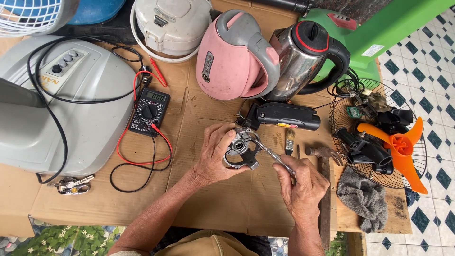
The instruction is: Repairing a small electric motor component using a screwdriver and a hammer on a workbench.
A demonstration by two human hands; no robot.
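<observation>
We find the left hand (214, 156) with fingers wrapped around a grey motor housing (241, 149), held just below the pink kettle (234, 57). The right hand (301, 187) pinches a slim metal tool (268, 151), its tip touching the housing. A multimeter (149, 111) lies left of the housing.

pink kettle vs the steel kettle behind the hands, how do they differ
The pink kettle has a matte pink body with a grey lid and handle; the steel kettle is shiny metal with a black lid ringed in red and a black handle. The pink kettle lies left of the steel kettle. Both rest tipped over on the cardboard, touching each other.
</observation>
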